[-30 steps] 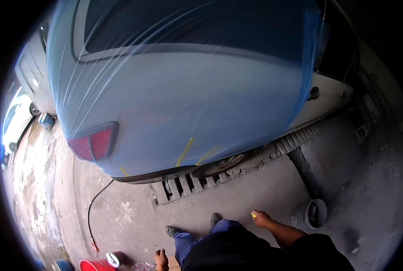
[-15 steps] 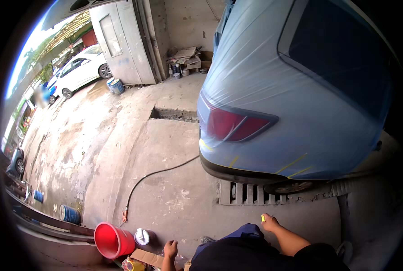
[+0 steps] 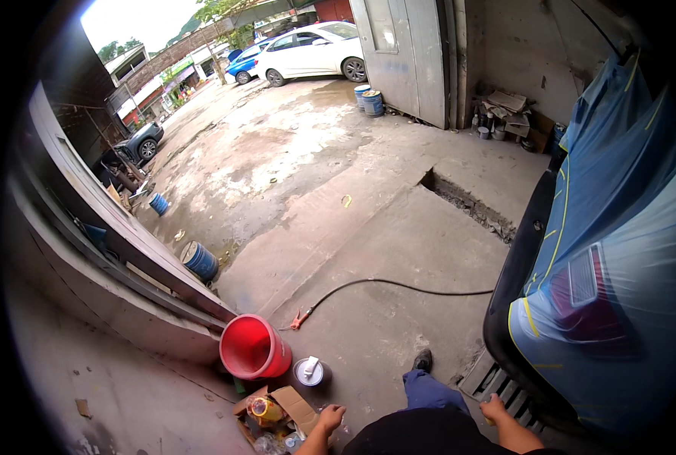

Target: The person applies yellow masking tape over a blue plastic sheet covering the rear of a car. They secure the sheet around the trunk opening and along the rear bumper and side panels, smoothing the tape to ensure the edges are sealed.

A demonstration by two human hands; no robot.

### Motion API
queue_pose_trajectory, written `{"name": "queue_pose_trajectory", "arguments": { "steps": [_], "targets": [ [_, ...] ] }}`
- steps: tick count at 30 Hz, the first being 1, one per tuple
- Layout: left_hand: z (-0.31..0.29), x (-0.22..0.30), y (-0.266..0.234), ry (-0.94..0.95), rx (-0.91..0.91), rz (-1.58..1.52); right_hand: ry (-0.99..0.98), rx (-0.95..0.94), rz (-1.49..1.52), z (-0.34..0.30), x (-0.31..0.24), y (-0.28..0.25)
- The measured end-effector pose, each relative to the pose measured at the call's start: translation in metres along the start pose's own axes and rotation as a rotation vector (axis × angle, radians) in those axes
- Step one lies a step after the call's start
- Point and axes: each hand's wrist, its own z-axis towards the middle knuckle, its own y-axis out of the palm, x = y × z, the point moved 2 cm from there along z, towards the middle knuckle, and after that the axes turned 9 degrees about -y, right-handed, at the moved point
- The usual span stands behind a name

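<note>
My left hand [image 3: 332, 418] is loosely curled into a fist beside my body, with nothing visible in it. It is near an open cardboard box [image 3: 295, 409] holding a yellow container [image 3: 265, 410] and plastic scraps. On the other side, my right hand [image 3: 494, 410] is closed by the car's rear bumper [image 3: 508, 307]. The yellow tape it gripped a moment earlier is now mostly hidden by the fingers. The car is wrapped in bluish plastic film [image 3: 599, 182], fixed with yellow tape strips [image 3: 531, 317]. A tail light [image 3: 589, 299] shows through the film.
A red bucket [image 3: 281, 356] and a lidded pail [image 3: 311, 381] stand to the left. A black hose [image 3: 398, 283] with an orange-handled nozzle [image 3: 299, 319] crosses the floor. A floor pit [image 3: 470, 206] and drain grate [image 3: 497, 387] lie near the car. Blue drums [image 3: 199, 262] stand outside.
My view has turned left, bringing the yard and left wall further in and shifting the car to the right edge. A foot now shows ahead. The yellow tape in my right hand is less visible.
</note>
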Motion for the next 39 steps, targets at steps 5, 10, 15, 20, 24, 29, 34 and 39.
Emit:
{"name": "queue_pose_trajectory", "arguments": {
  "steps": [5, 10, 15, 20, 24, 29, 34, 39],
  "targets": [
    [0.038, 0.034, -0.051, -0.221, 0.092, 0.0, -0.168, 0.08, -0.059, 0.096, -0.115, -0.044],
    [0.071, 0.097, -0.084, -0.14, 0.152, -0.026, -0.354, 0.149, -0.086, 0.172, -0.245, -0.096],
    [0.092, 0.205, -0.094, -0.087, 0.151, -0.086, -0.314, 0.232, -0.061, 0.239, -0.318, -0.118],
    [0.184, 0.229, -0.138, 0.025, 0.053, 0.293, -0.233, 0.285, -0.043, 0.27, -0.347, -0.098],
    [0.249, 0.274, -0.148, 0.086, -0.115, 0.377, 0.008, 0.269, -0.144, 0.258, -0.317, -0.098],
    [0.35, 0.335, -0.18, -0.092, -0.276, 0.01, 0.192, 0.186, 0.015, 0.251, -0.326, -0.084],
    [0.402, 0.499, -0.181, 0.312, -0.237, 0.637, 0.328, 0.124, 0.2, 0.269, -0.328, -0.061],
    [0.427, 0.625, -0.117, 0.164, -0.278, 0.508, 0.413, 0.105, 0.355, 0.345, -0.317, -0.064]
  ]
}}
